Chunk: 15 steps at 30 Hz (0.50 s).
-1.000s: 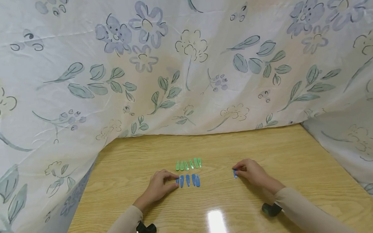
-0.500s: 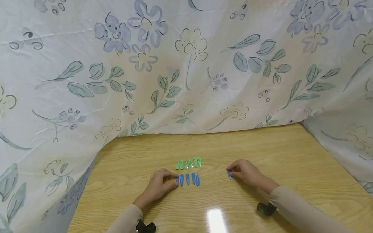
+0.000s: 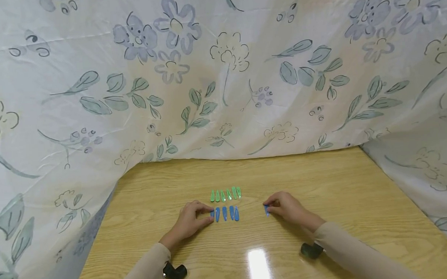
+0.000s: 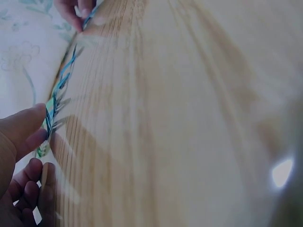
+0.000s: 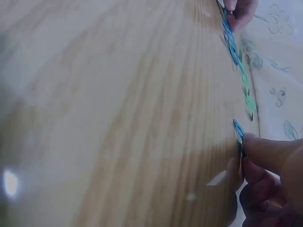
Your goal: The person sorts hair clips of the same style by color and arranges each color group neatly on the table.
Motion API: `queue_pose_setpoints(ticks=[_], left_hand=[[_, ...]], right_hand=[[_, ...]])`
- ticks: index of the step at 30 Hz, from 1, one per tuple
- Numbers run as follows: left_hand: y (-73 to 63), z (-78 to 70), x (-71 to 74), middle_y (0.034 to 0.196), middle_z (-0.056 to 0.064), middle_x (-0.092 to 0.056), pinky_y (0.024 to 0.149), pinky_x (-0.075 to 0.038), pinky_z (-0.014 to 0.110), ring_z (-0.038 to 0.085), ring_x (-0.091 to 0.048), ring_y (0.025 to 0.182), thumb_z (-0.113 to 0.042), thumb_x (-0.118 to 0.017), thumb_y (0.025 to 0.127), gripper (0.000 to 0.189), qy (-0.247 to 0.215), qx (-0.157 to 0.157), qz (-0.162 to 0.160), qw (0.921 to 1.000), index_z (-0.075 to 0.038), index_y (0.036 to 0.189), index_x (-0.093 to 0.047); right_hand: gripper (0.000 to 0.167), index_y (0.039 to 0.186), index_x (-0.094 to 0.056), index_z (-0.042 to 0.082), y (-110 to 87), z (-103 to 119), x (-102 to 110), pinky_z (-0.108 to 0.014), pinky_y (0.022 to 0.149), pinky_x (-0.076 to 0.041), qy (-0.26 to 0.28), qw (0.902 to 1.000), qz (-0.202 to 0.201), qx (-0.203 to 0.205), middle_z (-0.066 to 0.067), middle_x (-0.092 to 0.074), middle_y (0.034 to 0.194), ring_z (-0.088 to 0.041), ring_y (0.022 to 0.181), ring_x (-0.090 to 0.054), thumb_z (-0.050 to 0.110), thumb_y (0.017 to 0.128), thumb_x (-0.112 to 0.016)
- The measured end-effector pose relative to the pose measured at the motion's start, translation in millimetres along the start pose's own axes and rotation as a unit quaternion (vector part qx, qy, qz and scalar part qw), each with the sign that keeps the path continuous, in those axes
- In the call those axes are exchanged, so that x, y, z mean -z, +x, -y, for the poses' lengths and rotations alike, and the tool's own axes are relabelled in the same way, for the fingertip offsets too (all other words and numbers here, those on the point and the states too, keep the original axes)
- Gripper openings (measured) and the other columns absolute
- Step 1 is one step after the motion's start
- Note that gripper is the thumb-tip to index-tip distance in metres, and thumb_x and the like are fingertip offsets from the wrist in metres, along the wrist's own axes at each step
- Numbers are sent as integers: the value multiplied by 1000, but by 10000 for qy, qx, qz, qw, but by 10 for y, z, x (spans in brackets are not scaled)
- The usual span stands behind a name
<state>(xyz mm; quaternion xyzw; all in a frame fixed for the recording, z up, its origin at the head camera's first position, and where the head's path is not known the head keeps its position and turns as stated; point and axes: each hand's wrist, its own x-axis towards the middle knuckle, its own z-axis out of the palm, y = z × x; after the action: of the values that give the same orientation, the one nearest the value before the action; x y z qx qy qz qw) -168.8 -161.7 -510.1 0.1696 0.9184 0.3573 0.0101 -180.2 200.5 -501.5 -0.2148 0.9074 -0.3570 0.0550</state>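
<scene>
My left hand (image 3: pixel 191 221) pinches the leftmost blue snap hair clip (image 3: pixel 212 213) between thumb and fingertips, at the left end of a row of blue hair clips (image 3: pixel 224 213). Off to the right of that row, my right hand (image 3: pixel 287 208) holds another blue hair clip (image 3: pixel 266 210) by finger and thumb; its pointed end shows past the thumb in the right wrist view, low over the wood. Behind the blue row lies a row of several green hair clips (image 3: pixel 223 195), standing side by side with their tips away from me.
The wooden table (image 3: pixel 165 179) carries both rows near its middle. Floral cloth (image 3: pixel 230 114) hangs along the back and down both sides. A bright light reflection (image 3: pixel 260 267) shows on the tabletop in front. Dark wrist cameras (image 3: pixel 175 272) sit under both forearms.
My right hand has slid left with its blue hair clip, closer to the blue row. My left hand stays on the leftmost clip, and the rows lie as before.
</scene>
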Motion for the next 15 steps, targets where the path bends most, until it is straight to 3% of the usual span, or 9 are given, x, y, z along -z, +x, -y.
queue_pose_setpoints(ticks=[9, 15], left_hand=[[11, 12, 5, 100, -9, -69, 85, -31, 35, 13, -53, 97, -34, -82, 85, 24, -51, 124, 67, 9999, -26, 107, -79], [21, 37, 4, 98, -10, -69, 84, -32, 34, 13, -54, 95, -34, -82, 85, 23, -34, 38, 24, 10000, -27, 107, -78]], right_hand=[[15, 104, -78, 5, 49, 130, -86, -43, 89, -57, -10, 9999, 87, -79, -6, -77, 103, -15, 94, -68, 9, 91, -73], [16, 104, -78, 4, 96, 170, -128, -41, 87, -58, -40, 9999, 120, 117, -8, -77, 103, -17, 93, -69, 9, 90, -74]])
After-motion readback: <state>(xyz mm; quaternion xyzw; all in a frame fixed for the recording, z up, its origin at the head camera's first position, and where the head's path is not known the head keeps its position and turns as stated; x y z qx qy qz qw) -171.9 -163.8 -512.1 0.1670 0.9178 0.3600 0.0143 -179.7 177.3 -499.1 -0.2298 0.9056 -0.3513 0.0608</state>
